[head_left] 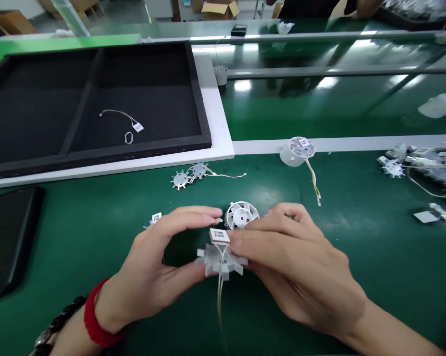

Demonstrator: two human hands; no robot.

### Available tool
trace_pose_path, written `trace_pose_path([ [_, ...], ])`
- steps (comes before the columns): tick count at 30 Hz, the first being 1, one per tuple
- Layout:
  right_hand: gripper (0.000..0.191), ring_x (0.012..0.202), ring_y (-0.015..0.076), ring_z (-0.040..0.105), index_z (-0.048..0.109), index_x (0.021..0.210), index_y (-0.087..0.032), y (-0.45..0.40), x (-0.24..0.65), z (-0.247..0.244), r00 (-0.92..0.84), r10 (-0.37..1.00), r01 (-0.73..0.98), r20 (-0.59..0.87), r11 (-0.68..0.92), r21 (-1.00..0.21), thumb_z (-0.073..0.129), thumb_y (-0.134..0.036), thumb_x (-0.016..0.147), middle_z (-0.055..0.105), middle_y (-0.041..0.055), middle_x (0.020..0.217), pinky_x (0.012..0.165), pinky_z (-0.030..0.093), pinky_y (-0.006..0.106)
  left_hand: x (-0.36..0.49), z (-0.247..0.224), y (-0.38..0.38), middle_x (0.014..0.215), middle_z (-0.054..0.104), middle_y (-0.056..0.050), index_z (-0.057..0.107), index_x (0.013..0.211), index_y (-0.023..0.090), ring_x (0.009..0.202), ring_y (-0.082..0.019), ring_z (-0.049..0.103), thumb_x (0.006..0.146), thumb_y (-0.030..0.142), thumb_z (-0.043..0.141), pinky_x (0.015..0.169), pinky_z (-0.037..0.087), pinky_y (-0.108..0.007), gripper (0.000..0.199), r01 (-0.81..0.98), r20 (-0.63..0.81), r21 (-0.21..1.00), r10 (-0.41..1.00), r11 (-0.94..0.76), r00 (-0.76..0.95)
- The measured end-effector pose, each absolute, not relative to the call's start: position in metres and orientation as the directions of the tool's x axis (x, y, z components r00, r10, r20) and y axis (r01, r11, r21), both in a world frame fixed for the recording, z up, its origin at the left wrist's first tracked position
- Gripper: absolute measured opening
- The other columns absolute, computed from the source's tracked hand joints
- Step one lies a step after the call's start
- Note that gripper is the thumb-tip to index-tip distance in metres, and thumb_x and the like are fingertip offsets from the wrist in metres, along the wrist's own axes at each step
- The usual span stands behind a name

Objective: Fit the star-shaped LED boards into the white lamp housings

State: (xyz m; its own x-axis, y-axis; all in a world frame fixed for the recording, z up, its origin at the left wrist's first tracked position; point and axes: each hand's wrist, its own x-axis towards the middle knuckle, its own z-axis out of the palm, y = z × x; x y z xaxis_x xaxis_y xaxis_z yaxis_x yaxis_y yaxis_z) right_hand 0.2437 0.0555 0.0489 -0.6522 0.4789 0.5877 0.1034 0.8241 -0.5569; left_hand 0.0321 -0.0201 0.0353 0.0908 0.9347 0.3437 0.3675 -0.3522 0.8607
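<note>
Close in front of me, my right hand [297, 267] pinches a translucent star-shaped plastic piece [224, 267] at its right side. A small white square tile with a printed code [220, 236] stands above the piece, and its thin wires run down past it. My left hand [167, 252] is curved with its fingers apart; its thumb touches the left side of the plastic piece, while the fingertips stay above and behind the tile. Just behind the hands lies a white round fan [242, 215], partly hidden by my right fingers. Another coded tile [156, 218] shows beside my left knuckles.
Two star-shaped pieces [181, 180] with a wire lie behind my hands. A white cylindrical housing [294, 152] with wires stands farther back. A black divided tray [148, 94] is at left, a dark phone-like slab [10, 237] nearer. Loose parts [430, 165] pile up at right.
</note>
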Motion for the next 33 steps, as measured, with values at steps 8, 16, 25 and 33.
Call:
trace_pose_path([
  [8,0.028,0.089,0.0172,0.070,0.074,0.102,-0.020,0.057,0.246,0.046,-0.628,0.435,0.120,0.645,0.873,-0.472,0.058,-0.002,0.089,0.077,0.0016,0.098,0.078,0.049,0.035,0.029,0.049,-0.026,0.120,0.073,-0.004,0.060,0.133,0.042,0.097,-0.027,0.075,0.078,0.019,0.084,0.082,0.067,-0.034,0.064,0.042,-0.036,0.999,0.984,0.029,0.176],
  [16,0.027,0.081,0.0146,0.066,0.073,0.099,-0.020,0.056,0.244,0.046,-0.616,0.449,0.136,0.647,0.870,-0.475,0.057,0.000,0.090,0.073,0.0004,0.086,0.076,0.046,0.035,0.028,0.047,-0.022,0.115,0.074,0.000,0.064,0.128,0.043,0.100,-0.018,0.073,0.081,0.033,0.084,0.088,0.062,-0.020,0.052,-0.004,0.022,1.000,0.978,-0.022,0.205],
  [25,0.019,0.074,0.0146,0.067,0.070,0.090,-0.020,0.055,0.240,0.044,-0.614,0.481,0.160,0.626,0.852,-0.498,0.060,-0.003,0.092,0.074,0.0002,0.081,0.074,0.045,0.034,0.034,0.049,-0.019,0.103,0.074,-0.001,0.069,0.123,0.039,0.082,-0.016,0.074,0.084,0.003,0.073,0.073,0.065,-0.019,0.053,0.037,0.068,0.996,0.981,-0.076,0.180],
  [33,0.009,0.078,0.0164,0.066,0.068,0.093,-0.015,0.059,0.245,0.042,-0.674,0.440,0.137,0.594,0.864,-0.485,0.061,-0.019,0.097,0.074,0.0021,0.083,0.075,0.044,0.035,0.032,0.045,-0.014,0.101,0.072,0.002,0.071,0.104,0.027,0.088,-0.011,0.070,0.092,0.009,0.065,0.080,0.060,-0.017,0.022,0.421,0.232,0.873,0.969,-0.244,0.082],
])
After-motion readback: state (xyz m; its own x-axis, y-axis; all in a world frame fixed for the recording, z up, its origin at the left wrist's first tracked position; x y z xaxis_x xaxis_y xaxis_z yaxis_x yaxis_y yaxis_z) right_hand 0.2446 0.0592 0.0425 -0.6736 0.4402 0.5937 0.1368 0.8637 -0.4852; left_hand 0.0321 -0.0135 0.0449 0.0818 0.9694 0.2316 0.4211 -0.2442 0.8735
